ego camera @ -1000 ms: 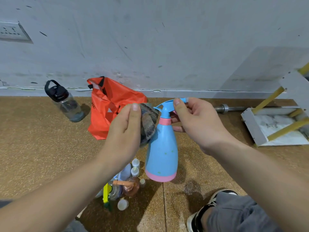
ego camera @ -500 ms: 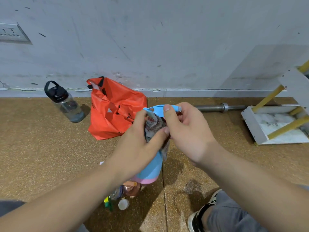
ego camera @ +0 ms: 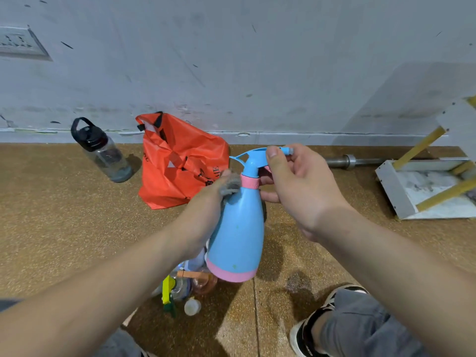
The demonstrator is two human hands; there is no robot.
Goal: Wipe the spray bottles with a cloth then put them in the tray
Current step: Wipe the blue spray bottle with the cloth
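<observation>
A blue spray bottle (ego camera: pixel 237 230) with a pink collar and pink base hangs upright above the floor. My right hand (ego camera: pixel 296 186) holds it by the blue spray head, thumb on top and fingers round the trigger. My left hand (ego camera: pixel 206 212) grips a grey cloth (ego camera: pixel 230 186) and presses it against the bottle's left shoulder, just under the pink collar. Most of the cloth is hidden behind my left hand. Below the bottle, several smaller bottles (ego camera: pixel 185 287) lie in a cluster on the floor, partly hidden by my left arm.
An orange plastic bag (ego camera: pixel 177 161) stands against the wall. A clear water bottle (ego camera: pixel 103 153) with a black lid lies to its left. An overturned white stool (ego camera: pixel 425 184) with yellow legs sits at the right, a metal bar (ego camera: pixel 345 161) behind it. My shoe (ego camera: pixel 316 325) is at the bottom right.
The bottle was tilted with the cloth wrapped over its neck; now it hangs upright again. My left hand has slid the cloth off the spray head down to the left shoulder.
</observation>
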